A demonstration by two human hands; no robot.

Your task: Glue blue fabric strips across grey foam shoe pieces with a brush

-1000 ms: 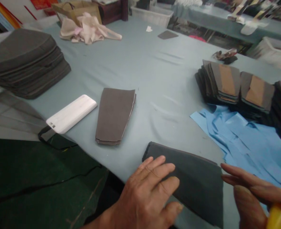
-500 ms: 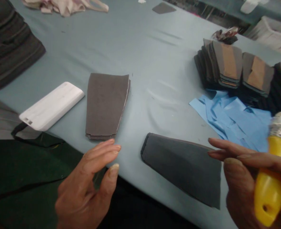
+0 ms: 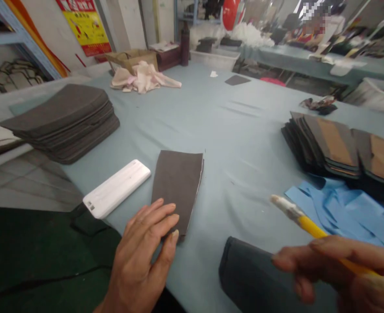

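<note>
My left hand (image 3: 143, 254) is open, its fingers stretched over the near end of a dark brown tapered panel (image 3: 179, 176); I cannot tell whether the tips press on it. Under that panel's right edge a second layer shows. My right hand (image 3: 338, 269) is closed around the yellow handle of a paintbrush (image 3: 307, 225), its bristles pointing up and left. Below the right hand lies a darker tapered piece with a rounded end (image 3: 250, 267), partly covered by the hand and cut off by the frame. To the left rests a white power bank (image 3: 117, 187) with a black cable.
A tall stack of brown panels (image 3: 71, 117) stands at the left. Bundled dark pieces with tan strips (image 3: 335, 139) sit at the right, beside blue cloth strips (image 3: 335, 213). Farther back are a pale rag (image 3: 143, 78), a cardboard box (image 3: 133, 58) and a person at another table.
My view has tilted up, showing more of the room. My left hand has moved onto the brown panel. The brush in my right hand has swung so its bristles point up-left.
</note>
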